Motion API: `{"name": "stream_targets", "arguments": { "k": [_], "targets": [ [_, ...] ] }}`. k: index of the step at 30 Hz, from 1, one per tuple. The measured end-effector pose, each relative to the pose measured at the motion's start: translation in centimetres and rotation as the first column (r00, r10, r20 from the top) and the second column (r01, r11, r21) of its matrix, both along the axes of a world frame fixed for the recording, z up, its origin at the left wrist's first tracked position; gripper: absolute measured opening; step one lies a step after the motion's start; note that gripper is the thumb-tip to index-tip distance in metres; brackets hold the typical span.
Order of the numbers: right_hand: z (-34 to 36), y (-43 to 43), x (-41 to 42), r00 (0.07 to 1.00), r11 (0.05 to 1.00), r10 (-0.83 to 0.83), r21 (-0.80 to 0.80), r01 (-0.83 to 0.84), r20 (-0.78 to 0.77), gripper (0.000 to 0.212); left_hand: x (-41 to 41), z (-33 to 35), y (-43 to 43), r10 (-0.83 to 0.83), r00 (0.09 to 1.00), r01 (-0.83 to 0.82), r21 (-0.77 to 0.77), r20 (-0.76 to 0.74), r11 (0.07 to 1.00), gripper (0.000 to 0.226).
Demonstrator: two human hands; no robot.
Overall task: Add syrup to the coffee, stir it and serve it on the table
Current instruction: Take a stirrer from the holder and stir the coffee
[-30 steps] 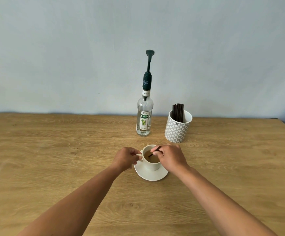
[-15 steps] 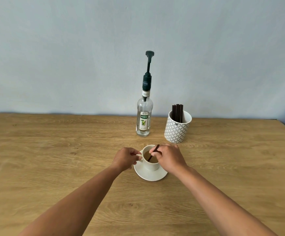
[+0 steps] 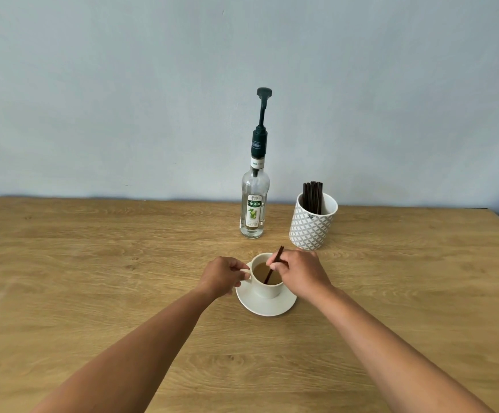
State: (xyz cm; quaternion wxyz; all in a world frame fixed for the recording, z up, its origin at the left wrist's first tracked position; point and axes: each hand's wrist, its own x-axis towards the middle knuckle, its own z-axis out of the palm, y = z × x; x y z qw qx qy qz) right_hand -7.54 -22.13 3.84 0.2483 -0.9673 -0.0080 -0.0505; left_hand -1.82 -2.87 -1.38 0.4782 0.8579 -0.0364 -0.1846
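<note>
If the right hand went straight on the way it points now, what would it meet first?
Probably the cup, at its rim just ahead of the right hand; if it clears that, the left hand beyond.

We take the cup [image 3: 267, 289] as our landmark: it stands on a saucer [image 3: 269, 308] on the surface [image 3: 93, 263]. Directly behind the cup the syrup bottle [image 3: 254, 210] stands upright. Behind the cup and to its right sits a pot [image 3: 312, 228] with spare sticks [image 3: 312, 195] standing in it. A stirrer [image 3: 273, 266] leans in the cup. The left hand [image 3: 223, 275] is at the cup's left, on its handle, and the right hand [image 3: 300, 272] is at its right, pinching the stirrer.
</note>
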Motion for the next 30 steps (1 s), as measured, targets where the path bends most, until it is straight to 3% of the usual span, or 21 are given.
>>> {"name": "stream_targets", "arguments": {
  "k": [3, 10, 18, 25, 30],
  "targets": [
    [-0.1, 0.4, 0.2, 1.000, 1.000, -0.006, -0.004, 0.006, 0.012, 0.014, 0.0, 0.1, 0.0, -0.004, 1.000, 0.004, -0.001, -0.003, 1.000, 0.012],
    [0.4, -0.6, 0.2, 0.999, 0.983, -0.033, -0.178, 0.039, 0.036, 0.017, 0.1, -0.1, 0.0, 0.006, 1.000, -0.007, -0.019, -0.017, 1.000, 0.012],
    [0.0, -0.3, 0.1, 1.000, 1.000, 0.009, 0.028, -0.008, -0.009, 0.013, 0.1, -0.1, -0.1, 0.009, 1.000, -0.009, -0.010, -0.022, 1.000, 0.009],
    [0.1, -0.6, 0.2, 0.999, 0.988, -0.010, -0.155, 0.015, 0.033, 0.019, 0.1, -0.1, 0.0, 0.008, 1.000, -0.009, -0.021, -0.026, 1.000, 0.008],
    [0.0, -1.0, 0.1, 1.000, 0.997, 0.009, -0.079, -0.008, 0.015, 0.014, 0.1, -0.1, -0.1, 0.010, 0.999, -0.011, -0.021, -0.031, 1.000, 0.008]
  ]
}}
